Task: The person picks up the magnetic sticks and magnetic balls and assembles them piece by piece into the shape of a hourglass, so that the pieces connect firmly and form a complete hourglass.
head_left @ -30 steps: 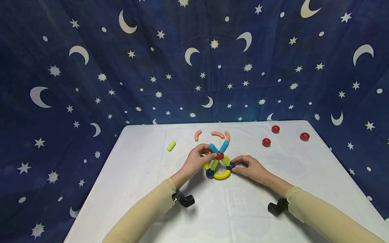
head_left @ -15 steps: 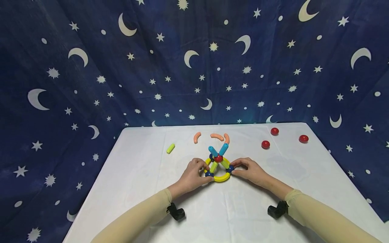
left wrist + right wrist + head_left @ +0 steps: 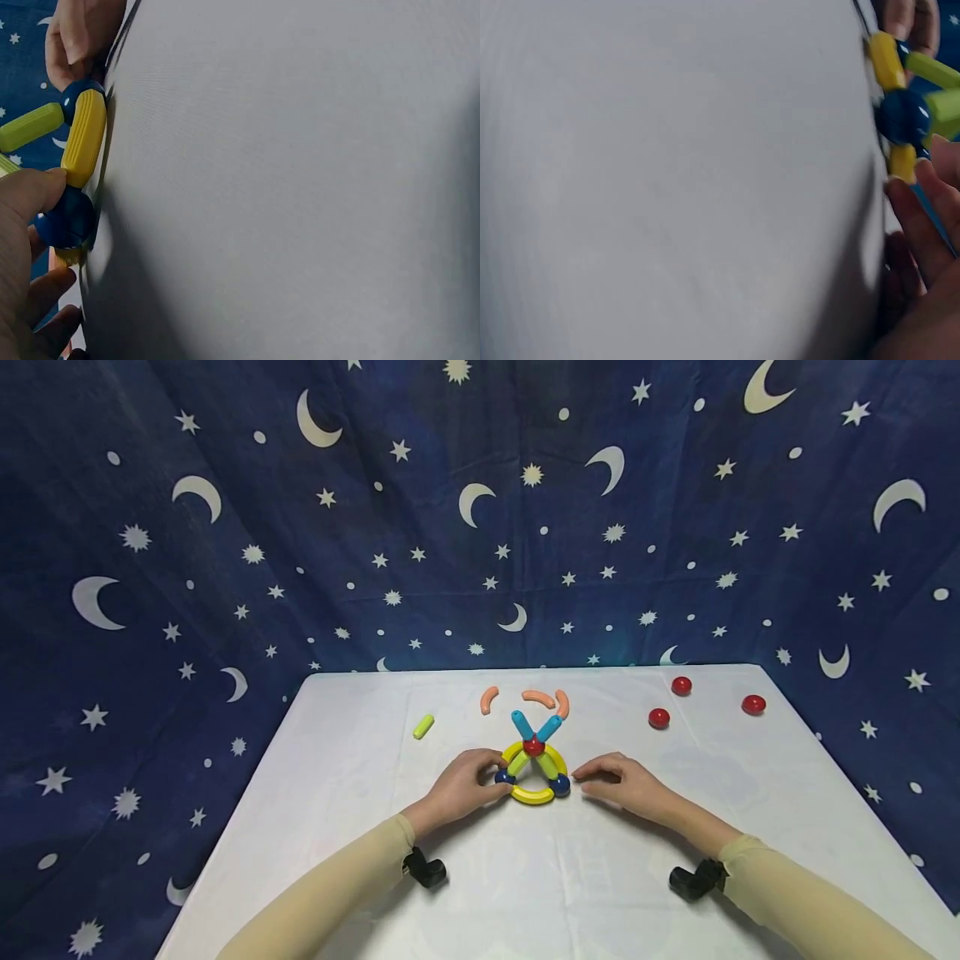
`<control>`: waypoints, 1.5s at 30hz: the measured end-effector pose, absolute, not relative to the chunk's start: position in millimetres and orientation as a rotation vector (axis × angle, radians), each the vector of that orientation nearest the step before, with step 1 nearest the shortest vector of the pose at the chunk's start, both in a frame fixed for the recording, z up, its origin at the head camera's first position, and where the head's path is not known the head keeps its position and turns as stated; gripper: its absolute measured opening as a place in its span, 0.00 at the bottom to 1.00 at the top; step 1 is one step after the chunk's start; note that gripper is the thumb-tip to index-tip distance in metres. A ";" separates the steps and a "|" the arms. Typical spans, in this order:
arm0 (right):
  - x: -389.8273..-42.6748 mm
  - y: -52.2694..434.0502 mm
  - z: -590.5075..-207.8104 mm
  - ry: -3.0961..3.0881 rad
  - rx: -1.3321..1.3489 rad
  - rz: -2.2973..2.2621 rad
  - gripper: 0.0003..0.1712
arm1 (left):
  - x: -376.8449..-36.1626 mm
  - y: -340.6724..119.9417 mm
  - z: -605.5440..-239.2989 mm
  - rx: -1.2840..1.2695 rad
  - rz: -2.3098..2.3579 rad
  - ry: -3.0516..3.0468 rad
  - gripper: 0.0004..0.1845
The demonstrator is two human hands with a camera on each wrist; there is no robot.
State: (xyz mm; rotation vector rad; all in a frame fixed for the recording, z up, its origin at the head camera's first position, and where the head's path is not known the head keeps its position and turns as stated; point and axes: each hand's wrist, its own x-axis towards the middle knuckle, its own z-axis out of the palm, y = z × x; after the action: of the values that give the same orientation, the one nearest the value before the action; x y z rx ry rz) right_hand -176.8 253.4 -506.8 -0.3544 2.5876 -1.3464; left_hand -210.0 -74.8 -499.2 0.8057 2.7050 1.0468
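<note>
A ball-and-stick toy model stands on the white table. Curved yellow sticks [image 3: 531, 796] and dark blue balls form its ring base. Lime green sticks [image 3: 547, 766] lean up to a red ball [image 3: 534, 745], from which two light blue sticks [image 3: 522, 725] spread upward in a V. My left hand [image 3: 463, 787] pinches the left blue ball [image 3: 69, 221], its thumb lying where ball and yellow stick meet. Just right of the model, my right hand [image 3: 630, 787] has its fingers apart, a small gap from the right blue ball [image 3: 559, 785], with nothing in its grasp.
Behind the model lie curved orange sticks [image 3: 537, 698]. A loose lime green stick [image 3: 423, 727] is at the left back. Red balls [image 3: 659, 718] sit at the right back. A dark blue star-and-moon curtain [image 3: 480, 527] hangs beyond the table's far edge.
My left hand has gone from the red ball down to the left blue ball. My right hand has let go of the right blue ball, and the model has shifted slightly left.
</note>
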 end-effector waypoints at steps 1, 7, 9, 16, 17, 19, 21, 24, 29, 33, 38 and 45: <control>-177.0 256.3 -505.2 2.580 -0.363 -1.351 0.16 | -210.4 -75.8 -499.2 0.809 1.045 2.696 0.17; -179.6 280.2 -495.1 2.618 -0.313 -1.434 0.17 | -209.5 -78.8 -497.5 0.842 1.031 2.671 0.19; -181.2 290.3 -491.5 2.686 -0.259 -1.477 0.17 | -208.9 -78.8 -496.7 0.853 1.032 2.672 0.19; -190.9 326.3 -480.4 2.981 0.068 -1.560 0.21 | -208.1 -78.1 -495.9 0.932 0.942 2.727 0.20; -193.3 331.0 -479.9 3.006 0.105 -1.534 0.23 | -208.2 -78.1 -495.9 0.939 0.926 2.734 0.20; -199.0 339.0 -480.8 3.019 0.149 -1.470 0.27 | -207.9 -78.8 -495.4 0.936 0.905 2.737 0.20; -205.7 345.5 -483.3 2.987 0.164 -1.420 0.34 | -207.7 -79.6 -494.5 0.930 0.897 2.728 0.19; -214.9 352.1 -489.0 2.898 0.189 -1.362 0.42 | -208.0 -81.1 -493.7 0.930 0.891 2.713 0.19; -224.9 357.1 -495.0 2.819 0.231 -1.327 0.48 | -209.1 -83.0 -491.4 0.910 0.867 2.689 0.18; -228.6 358.2 -495.5 2.802 0.243 -1.322 0.47 | -210.4 -82.8 -488.9 0.864 0.844 2.679 0.20; -229.7 358.9 -495.0 2.786 0.260 -1.361 0.45 | -212.8 -80.2 -487.4 0.843 0.835 2.685 0.21; -227.9 358.0 -495.4 2.777 0.320 -1.397 0.43 | -212.7 -75.7 -488.4 0.842 0.856 2.698 0.21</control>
State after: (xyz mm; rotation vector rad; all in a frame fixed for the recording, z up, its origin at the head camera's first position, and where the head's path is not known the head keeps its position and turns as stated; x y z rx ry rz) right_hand -227.9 358.0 -495.4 0.3198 2.7770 -1.3965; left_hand -212.7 -75.7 -488.4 0.8420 2.6984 0.8557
